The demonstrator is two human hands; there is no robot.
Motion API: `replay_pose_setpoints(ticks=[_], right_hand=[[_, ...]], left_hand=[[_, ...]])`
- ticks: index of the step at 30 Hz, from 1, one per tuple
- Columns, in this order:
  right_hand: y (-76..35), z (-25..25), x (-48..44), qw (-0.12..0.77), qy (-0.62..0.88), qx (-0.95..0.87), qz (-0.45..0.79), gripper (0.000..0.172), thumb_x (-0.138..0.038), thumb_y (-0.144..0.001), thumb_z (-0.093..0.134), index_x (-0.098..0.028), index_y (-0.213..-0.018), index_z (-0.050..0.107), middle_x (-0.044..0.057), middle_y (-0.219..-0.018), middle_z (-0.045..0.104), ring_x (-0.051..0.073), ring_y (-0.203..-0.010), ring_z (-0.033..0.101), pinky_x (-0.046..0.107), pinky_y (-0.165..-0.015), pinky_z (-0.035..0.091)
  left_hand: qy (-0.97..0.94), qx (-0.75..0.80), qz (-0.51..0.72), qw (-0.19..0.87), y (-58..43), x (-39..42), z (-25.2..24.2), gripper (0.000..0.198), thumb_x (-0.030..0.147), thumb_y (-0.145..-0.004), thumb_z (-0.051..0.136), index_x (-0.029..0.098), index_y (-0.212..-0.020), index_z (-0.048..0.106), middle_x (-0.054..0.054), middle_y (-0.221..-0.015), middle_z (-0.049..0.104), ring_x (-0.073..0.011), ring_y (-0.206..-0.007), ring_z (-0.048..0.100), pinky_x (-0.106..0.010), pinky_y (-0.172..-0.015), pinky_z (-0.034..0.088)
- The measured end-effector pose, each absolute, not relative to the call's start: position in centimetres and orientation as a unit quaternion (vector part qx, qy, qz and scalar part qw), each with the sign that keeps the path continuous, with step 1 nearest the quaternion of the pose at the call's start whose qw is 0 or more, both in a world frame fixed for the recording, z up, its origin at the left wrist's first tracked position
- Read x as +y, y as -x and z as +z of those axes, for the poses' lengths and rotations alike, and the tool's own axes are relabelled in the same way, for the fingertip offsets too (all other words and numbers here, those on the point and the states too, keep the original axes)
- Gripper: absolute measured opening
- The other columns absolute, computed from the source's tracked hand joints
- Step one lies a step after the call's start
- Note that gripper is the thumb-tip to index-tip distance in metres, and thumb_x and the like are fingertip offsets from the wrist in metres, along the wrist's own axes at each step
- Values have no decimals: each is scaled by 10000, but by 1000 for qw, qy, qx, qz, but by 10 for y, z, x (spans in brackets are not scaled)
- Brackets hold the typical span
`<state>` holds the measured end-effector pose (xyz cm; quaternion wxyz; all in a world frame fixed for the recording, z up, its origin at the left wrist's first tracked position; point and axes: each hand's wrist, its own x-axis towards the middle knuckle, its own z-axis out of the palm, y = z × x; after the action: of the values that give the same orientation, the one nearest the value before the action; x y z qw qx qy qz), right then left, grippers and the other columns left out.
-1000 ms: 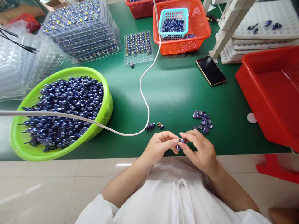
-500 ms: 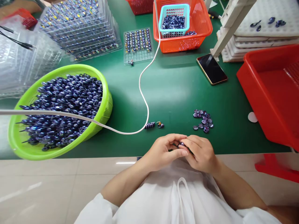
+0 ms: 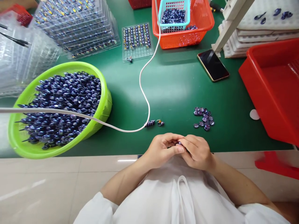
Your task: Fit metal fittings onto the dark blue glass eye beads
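Between left hand [image 3: 161,150], right hand [image 3: 199,153]: bead [image 3: 179,143]

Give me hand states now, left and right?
Left hand: closed, fingers pinching the small purple piece.
Right hand: closed, fingers on the same piece.

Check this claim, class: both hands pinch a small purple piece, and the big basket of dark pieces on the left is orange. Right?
No: the head view shows the big basket lime green, not orange. The left hand and right hand do pinch the small purple piece.
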<state>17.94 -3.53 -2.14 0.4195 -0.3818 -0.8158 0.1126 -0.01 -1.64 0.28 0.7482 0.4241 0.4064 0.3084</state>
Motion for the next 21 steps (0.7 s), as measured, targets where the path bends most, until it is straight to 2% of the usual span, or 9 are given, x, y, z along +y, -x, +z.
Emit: replay_pose_setpoints(ticks=[8,13,16,18,21], right_hand=[[-176,-18,-39,417,416,-798,124,131,-159,-923,543,-198,-1029,610,41,-725,668,167,-610,623,287,-559,492],[-168,-9,-44,451,470,-733,197,110,-161,-921,543,-226,-986,604,7,-699,634,141,-553,559,270,-519,451],[-164,-7,-45,466,473,-720,200,115,-149,-912,559,-224,-979,614,8,-707,641,141,-564,563,268,-521,443],[-162,-7,-45,470,461,-729,187,145,-129,-905,569,-219,-1007,616,15,-726,659,144,-584,577,269,-537,450],[-160,-7,-45,460,437,-756,160,165,-116,-907,574,-211,-1035,619,20,-728,668,145,-589,580,271,-551,465]], left_hand=[[-332,383,327,798,0,-19,3,395,244,-684,892,174,-1051,764,-69,-974,752,-169,-871,694,-310,-831,573],[-318,369,331,808,8,-18,7,597,223,-637,926,204,-1184,687,-63,-970,739,-174,-878,701,-315,-821,571],[-295,365,329,820,14,-18,10,499,276,-681,904,171,-1121,695,-71,-936,745,-159,-791,707,-298,-753,573],[-289,376,316,822,17,-18,12,377,318,-729,870,138,-1020,711,-54,-827,743,-139,-704,700,-280,-714,565],[-286,400,303,816,22,-20,12,336,351,-736,860,114,-924,712,-37,-711,733,-128,-616,691,-256,-666,548]])
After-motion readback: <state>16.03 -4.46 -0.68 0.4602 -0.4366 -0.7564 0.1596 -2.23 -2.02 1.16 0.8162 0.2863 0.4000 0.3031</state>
